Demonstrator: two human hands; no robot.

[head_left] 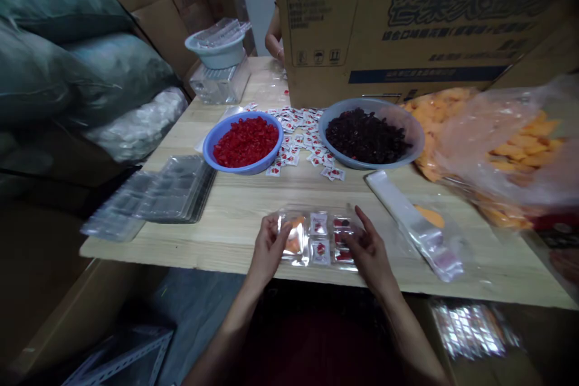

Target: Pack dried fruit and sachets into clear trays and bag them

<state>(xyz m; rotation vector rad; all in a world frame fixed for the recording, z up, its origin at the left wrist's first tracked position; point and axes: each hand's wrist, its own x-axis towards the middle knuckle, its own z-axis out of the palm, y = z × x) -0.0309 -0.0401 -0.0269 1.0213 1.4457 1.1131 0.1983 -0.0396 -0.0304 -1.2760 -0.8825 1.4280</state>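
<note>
At the table's front edge I hold a clear plastic tray (320,223) between both hands. Orange dried fruit lies in its left compartment, two small printed sachets (321,251) in the middle, and red and dark pieces on the right. My left hand (270,245) grips the left end, thumb on top. My right hand (368,248) grips the right end, thumb over the plastic and index finger raised along the far corner. Beyond the tray stand a blue bowl of red pieces (246,142) and a bowl of dark dried fruit (367,136), with loose sachets (296,139) scattered between them.
Stacked empty trays (176,187) lie at left, clear plastic sleeves (414,223) at right. A large bag of orange fruit (502,139) fills the right side. A tall carton (407,30) blocks the back. Another person's arm (274,36) shows behind it.
</note>
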